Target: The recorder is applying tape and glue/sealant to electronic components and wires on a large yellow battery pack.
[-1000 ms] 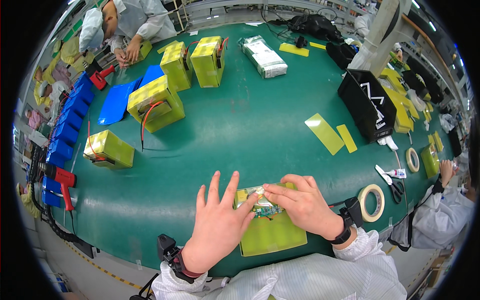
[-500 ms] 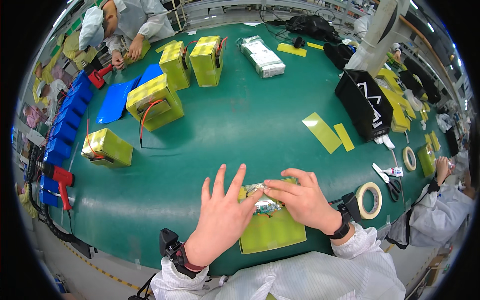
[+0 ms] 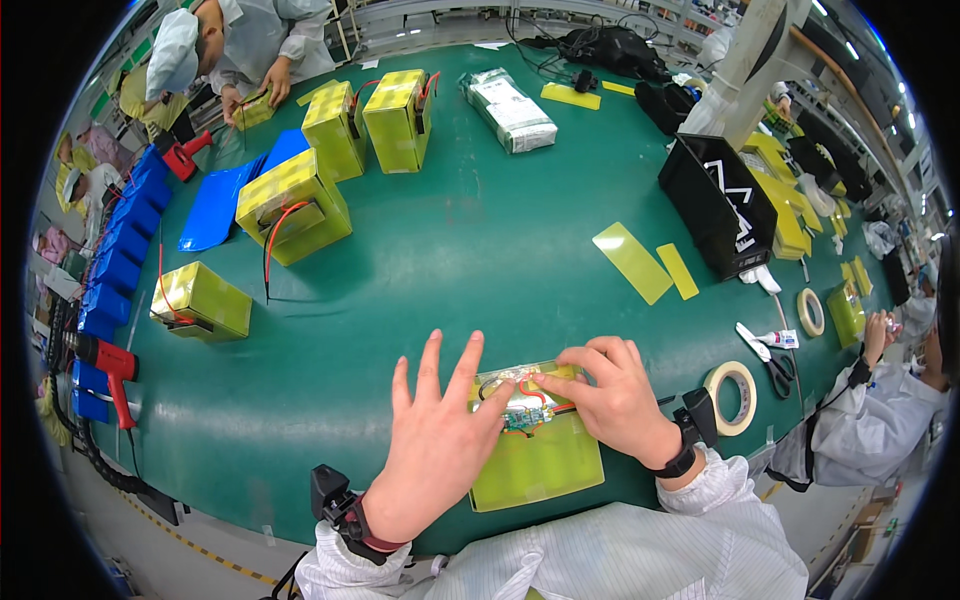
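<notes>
A flat yellow battery pack [image 3: 540, 470] lies in front of me. Along its far part is a small green circuit board [image 3: 524, 418] with red and black wires beside it. My left hand [image 3: 440, 430] is open over the pack's left side, its fingers spread and pointing away, its thumb pressing beside the wires. From the right, my right hand [image 3: 625, 405] rests over the pack's far right corner. Its thumb lies against the red wire [image 3: 532, 390], while its bent fingers stay apart from the thumb. What lies beneath the thumb tips is hidden.
Several taped yellow battery packs [image 3: 397, 120] stand at the far left. Red heat guns [image 3: 118, 370] lie by blue packs on the left. A black bin [image 3: 722, 205], tape roll [image 3: 730, 398] and scissors [image 3: 775, 365] are on the right. Co-workers [image 3: 245, 60] work at the table's edges.
My right index finger has lifted away from the thumb toward the pack's far edge. More of the red wire and board shows. The whole view has shifted slightly.
</notes>
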The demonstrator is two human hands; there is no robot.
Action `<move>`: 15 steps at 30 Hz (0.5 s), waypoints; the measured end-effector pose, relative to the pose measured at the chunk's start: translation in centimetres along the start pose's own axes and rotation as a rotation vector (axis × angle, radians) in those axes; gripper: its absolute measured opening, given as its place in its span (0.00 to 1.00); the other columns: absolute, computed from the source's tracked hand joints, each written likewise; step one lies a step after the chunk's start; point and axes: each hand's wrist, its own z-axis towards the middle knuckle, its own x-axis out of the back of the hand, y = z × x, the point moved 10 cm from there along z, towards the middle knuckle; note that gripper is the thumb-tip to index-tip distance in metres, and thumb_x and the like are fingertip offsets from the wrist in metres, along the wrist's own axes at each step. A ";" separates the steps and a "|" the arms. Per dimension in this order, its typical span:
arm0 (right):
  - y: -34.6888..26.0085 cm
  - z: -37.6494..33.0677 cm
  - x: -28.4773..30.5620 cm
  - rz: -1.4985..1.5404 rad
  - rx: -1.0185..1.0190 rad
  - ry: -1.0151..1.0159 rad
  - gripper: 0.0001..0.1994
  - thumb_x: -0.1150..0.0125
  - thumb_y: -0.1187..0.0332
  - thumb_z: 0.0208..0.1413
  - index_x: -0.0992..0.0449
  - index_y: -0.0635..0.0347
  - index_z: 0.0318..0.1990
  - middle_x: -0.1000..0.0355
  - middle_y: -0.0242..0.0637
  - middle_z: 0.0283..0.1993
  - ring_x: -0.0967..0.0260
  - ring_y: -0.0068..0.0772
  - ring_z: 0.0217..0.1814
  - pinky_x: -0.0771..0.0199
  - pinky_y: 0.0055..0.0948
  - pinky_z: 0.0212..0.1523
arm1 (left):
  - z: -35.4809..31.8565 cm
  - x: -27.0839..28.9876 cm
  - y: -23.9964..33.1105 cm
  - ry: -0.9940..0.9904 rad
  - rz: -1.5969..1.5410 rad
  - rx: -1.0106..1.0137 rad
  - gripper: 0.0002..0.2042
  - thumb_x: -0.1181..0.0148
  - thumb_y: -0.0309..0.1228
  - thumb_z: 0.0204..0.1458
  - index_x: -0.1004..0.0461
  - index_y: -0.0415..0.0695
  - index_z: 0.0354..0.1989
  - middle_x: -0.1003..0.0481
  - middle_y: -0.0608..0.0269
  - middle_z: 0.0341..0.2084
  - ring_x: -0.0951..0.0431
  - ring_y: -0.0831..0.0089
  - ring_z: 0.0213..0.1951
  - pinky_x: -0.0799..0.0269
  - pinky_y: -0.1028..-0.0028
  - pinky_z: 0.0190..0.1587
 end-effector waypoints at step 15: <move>0.8 -0.1 -0.1 0.087 -0.057 0.101 0.20 0.36 0.79 0.43 0.16 0.49 0.45 0.26 0.30 0.46 0.32 0.38 0.48 0.33 0.37 0.46 | 0.5 -0.9 2.4 0.023 -0.020 -0.074 0.25 0.30 0.35 0.48 0.25 0.56 0.57 0.43 0.50 0.70 0.46 0.38 0.70 0.47 0.38 0.67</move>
